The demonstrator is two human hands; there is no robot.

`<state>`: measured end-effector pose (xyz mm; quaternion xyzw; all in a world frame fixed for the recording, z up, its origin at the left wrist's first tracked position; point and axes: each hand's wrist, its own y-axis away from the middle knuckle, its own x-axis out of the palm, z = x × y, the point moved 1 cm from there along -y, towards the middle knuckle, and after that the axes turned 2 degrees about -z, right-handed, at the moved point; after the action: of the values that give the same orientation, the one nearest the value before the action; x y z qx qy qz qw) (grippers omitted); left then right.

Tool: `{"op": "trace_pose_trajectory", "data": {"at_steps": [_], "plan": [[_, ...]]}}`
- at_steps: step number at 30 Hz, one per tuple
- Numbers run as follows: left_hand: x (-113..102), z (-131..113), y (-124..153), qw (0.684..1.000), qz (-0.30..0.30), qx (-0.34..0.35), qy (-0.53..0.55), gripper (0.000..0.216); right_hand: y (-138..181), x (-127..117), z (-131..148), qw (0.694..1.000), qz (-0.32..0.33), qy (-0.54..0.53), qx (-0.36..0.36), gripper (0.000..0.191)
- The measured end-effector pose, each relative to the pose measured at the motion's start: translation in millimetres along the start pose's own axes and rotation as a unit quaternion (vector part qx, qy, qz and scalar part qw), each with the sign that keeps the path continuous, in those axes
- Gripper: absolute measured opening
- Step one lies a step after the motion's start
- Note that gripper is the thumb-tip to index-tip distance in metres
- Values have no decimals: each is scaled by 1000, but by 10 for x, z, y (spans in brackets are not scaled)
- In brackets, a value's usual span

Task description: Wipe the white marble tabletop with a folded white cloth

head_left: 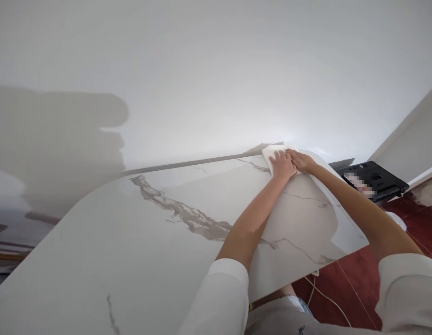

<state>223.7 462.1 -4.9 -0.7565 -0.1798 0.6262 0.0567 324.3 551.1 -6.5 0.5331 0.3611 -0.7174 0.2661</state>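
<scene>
A white folded cloth [269, 152] lies at the far edge of a marble-patterned table [167, 260], close to the wall. My left hand [282, 165] presses down on it with bent, slightly parted fingers. Right beside it, my right hand [302, 162] also bears on the cloth, its fingertips meeting the left hand. Part of the cloth is hidden beneath both hands. Both forearms reach forward across the right half of the tabletop.
Behind the table rises a plain white wall [202, 79], with a narrow dark gap along the table's far edge. A black case [386, 179] stands at the right, beyond the table. A pale cable [329, 300] runs over the red floor [355, 284].
</scene>
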Motion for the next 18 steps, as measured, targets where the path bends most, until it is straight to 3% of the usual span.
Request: {"op": "trace_pose_trajectory", "data": {"at_steps": [8,18], "plan": [[57,-38,-230,1000,-4,-7,-6,52,-183,44,-280,1000,-6,-10,-21,47],[152,-174,-371,1000,-11,21,-8,50,-132,15,-507,1000,-6,11,6,47]]}}
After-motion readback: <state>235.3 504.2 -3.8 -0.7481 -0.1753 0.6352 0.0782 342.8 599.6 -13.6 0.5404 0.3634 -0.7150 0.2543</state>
